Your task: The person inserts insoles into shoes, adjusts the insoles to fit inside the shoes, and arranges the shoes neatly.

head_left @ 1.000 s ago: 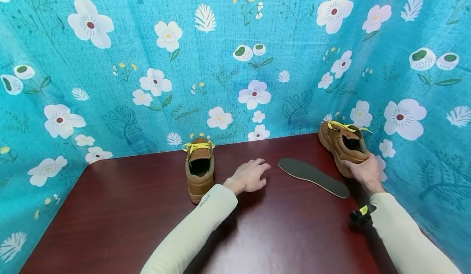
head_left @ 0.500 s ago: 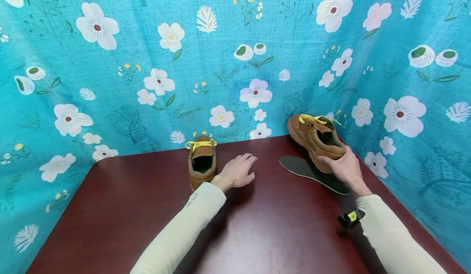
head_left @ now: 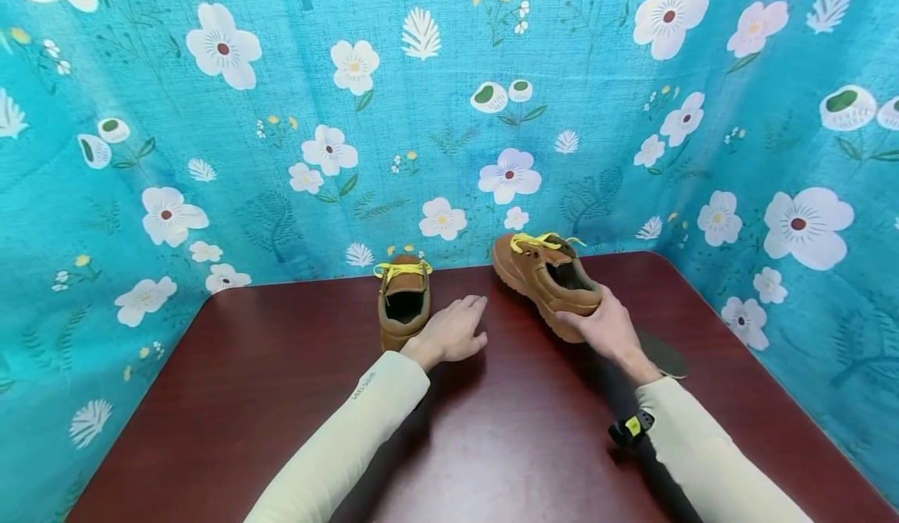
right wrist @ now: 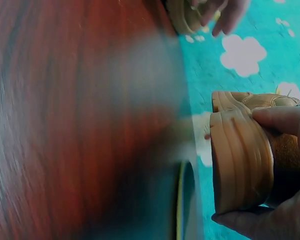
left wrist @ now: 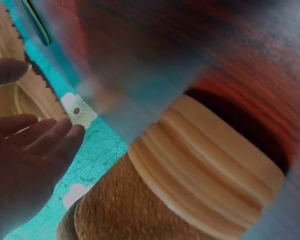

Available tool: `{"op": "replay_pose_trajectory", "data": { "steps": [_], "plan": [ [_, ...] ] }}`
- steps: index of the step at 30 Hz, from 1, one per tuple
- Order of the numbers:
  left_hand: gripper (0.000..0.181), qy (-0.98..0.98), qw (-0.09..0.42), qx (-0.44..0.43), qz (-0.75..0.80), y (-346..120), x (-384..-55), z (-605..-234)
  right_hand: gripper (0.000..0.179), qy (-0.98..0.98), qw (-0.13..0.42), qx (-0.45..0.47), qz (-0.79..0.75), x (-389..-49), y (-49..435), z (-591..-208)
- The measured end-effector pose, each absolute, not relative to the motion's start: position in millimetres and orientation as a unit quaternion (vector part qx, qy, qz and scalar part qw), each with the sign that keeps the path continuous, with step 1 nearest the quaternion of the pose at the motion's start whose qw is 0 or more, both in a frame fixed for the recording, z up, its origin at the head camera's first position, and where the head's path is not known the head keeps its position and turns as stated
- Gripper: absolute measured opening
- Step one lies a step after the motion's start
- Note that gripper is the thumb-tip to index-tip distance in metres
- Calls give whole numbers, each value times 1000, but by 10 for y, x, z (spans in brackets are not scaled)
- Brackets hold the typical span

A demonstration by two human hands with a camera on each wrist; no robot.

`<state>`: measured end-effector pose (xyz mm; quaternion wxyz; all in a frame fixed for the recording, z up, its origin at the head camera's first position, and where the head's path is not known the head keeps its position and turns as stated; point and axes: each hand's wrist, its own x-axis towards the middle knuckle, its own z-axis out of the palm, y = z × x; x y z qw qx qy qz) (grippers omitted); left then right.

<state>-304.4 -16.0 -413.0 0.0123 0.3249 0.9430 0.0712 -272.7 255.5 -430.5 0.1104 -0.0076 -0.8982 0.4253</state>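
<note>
My right hand (head_left: 609,326) grips a brown shoe (head_left: 541,281) with yellow laces by its heel, thumb on one side and fingers on the other. The toe points away towards the cloth. In the right wrist view the pinched heel (right wrist: 240,160) shows its ridged tan sole; whether the sole touches the table I cannot tell. A matching shoe (head_left: 403,297) stands to the left, heel towards me. Beside its heel hovers my left hand (head_left: 449,332), fingers loosely extended and holding nothing. A dark insole (head_left: 663,355) lies on the table, partly hidden behind my right hand and wrist.
The dark red table (head_left: 281,382) reaches back to a blue flowered cloth (head_left: 449,140), which also hangs at both sides. A black band with a yellow patch (head_left: 632,427) sits at my right wrist.
My right hand has carried the shoe leftwards, across the insole, towards the other shoe. The left hand has shifted slightly nearer the standing shoe, fingers still loose. The view has turned a little.
</note>
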Motion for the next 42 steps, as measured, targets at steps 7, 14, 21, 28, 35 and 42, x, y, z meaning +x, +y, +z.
{"op": "replay_pose_trajectory", "data": {
  "steps": [7, 14, 21, 28, 35, 42],
  "plan": [
    [63, 946, 18, 316, 68, -161, -3022, -4125, 83, -907, 67, 13, 415, -2682, 2315, -4429],
    [67, 948, 21, 310, 73, -183, -3002, -4158, 78, -914, 62, 42, 398, -2645, 2178, -4480],
    [66, 948, 20, 307, 78, -190, -3024, -4151, 54, -896, 83, 125, 417, -2716, 2141, -4501],
    [67, 950, 27, 300, 88, -209, -3024, -4184, 49, -883, 83, 160, 434, -2743, 2122, -4518],
    [67, 951, 23, 287, 115, -247, -3041, -4241, 61, -884, 58, 150, 438, -2747, 2136, -4534],
    [73, 950, 21, 260, 172, -249, -3028, -4269, 81, -901, 52, 113, 416, -2673, 2102, -4512]
  ]
}}
